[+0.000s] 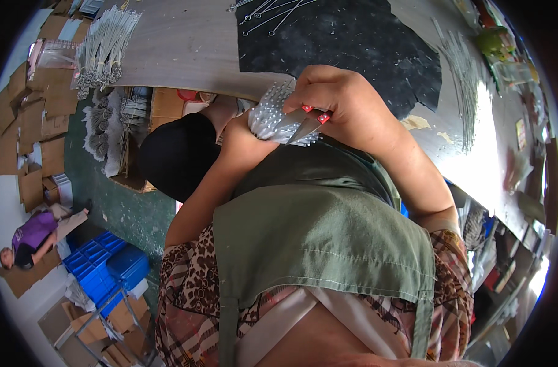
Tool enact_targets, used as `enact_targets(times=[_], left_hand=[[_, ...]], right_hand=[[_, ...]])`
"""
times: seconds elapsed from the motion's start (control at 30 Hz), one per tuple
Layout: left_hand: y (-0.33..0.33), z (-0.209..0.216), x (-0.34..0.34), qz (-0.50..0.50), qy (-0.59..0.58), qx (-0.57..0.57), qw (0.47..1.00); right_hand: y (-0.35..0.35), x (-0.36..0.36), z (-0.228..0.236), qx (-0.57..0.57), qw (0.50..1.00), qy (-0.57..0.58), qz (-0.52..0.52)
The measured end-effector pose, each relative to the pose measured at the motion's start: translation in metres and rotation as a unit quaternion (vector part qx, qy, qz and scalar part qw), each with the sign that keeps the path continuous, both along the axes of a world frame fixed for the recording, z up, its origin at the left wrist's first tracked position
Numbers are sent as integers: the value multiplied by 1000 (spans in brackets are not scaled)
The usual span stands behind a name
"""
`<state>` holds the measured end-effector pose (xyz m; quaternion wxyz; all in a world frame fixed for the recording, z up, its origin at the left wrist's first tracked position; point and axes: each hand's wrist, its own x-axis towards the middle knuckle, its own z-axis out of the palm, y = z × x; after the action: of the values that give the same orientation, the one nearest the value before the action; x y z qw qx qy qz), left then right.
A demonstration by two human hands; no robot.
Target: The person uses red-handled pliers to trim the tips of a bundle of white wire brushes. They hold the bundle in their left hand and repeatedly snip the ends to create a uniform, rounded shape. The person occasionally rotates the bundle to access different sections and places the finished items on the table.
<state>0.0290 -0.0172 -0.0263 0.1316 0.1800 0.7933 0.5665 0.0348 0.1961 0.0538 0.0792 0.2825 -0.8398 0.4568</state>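
My left hand is closed round the lower left side of a bundle of white strands with shiny bead-like tips, held up in front of my apron. In my right hand is a pair of scissors with red, white-dotted grips. The metal blades point down and left across the bundle's right side. My right fingertips are against the top right of the bundle. Exactly where the blades meet the strands is hard to make out.
On the table lies a black mat with loose looped wire rods. Tied wire rods stand at left, thin rods at right. Below are a cardboard box and blue crates. A person in purple is far left.
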Motion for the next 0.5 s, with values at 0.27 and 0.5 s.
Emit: enact_targets(times=[0.27,0.5], left_hand=[[1,-2,-9,-48,-2,-14,999],[-1,6,-17,-94,-39,-94,990]], right_hand=[[-2,-7,-10,-3,999,-21,27],[1,-12,-9,-35,998,-47,37]])
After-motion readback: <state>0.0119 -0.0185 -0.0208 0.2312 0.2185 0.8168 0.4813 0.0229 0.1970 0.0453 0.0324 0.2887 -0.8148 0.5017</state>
